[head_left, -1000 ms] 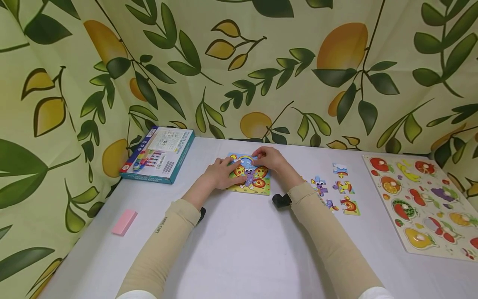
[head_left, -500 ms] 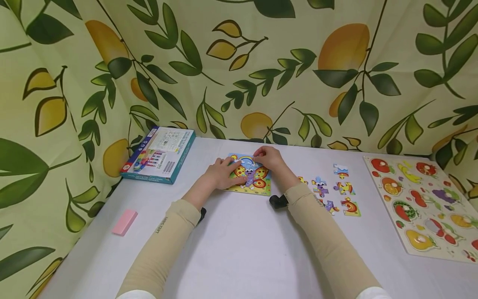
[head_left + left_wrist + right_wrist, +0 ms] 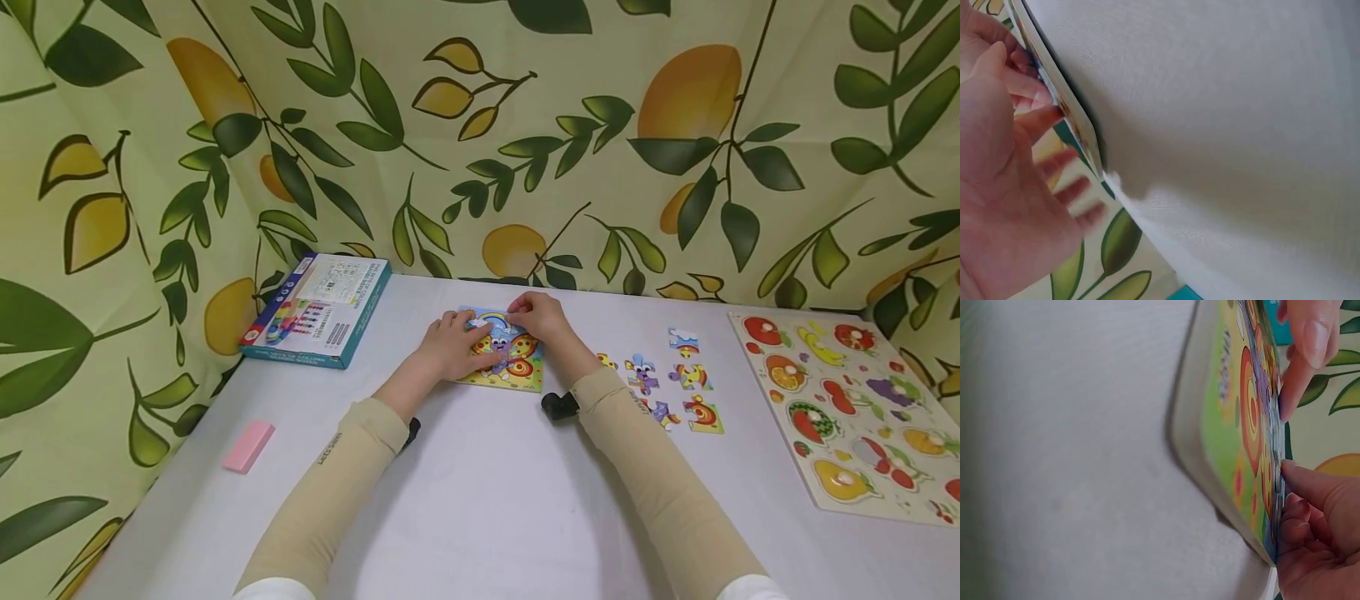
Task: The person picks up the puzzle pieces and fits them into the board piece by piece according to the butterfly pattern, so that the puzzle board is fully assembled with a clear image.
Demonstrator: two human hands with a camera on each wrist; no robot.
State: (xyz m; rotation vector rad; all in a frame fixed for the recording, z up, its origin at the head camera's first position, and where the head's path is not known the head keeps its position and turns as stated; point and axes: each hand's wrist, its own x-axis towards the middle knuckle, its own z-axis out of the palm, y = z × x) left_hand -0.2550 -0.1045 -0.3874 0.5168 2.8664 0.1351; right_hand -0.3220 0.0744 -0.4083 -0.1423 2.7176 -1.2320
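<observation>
A square butterfly puzzle board (image 3: 517, 381) lies on the table between the hands in the head view. My left hand (image 3: 452, 344) reaches over its left side with fingers spread; in the left wrist view, the forefinger (image 3: 1044, 120) touches the board's face while other fingers stand off past its edge. At the board's upper right, my right hand (image 3: 542, 317) curls thumb and fingers around a small puzzle piece, mostly hidden by them. The right wrist view has the right thumb (image 3: 1307, 484) against the board's surface. Several loose puzzle pieces (image 3: 690, 377) lie to the right.
A boxed toy (image 3: 318, 312) lies at the back left, and a pink block (image 3: 249, 447) nearer the front. A wooden fruit peg board (image 3: 843, 412) covers the table's right side. Patterned cloth (image 3: 480, 167) hangs behind the table.
My left hand has shifted slightly right over the board, covering more of the butterfly's left wing. The right hand stays at the upper right corner, its fingers drawn in a little.
</observation>
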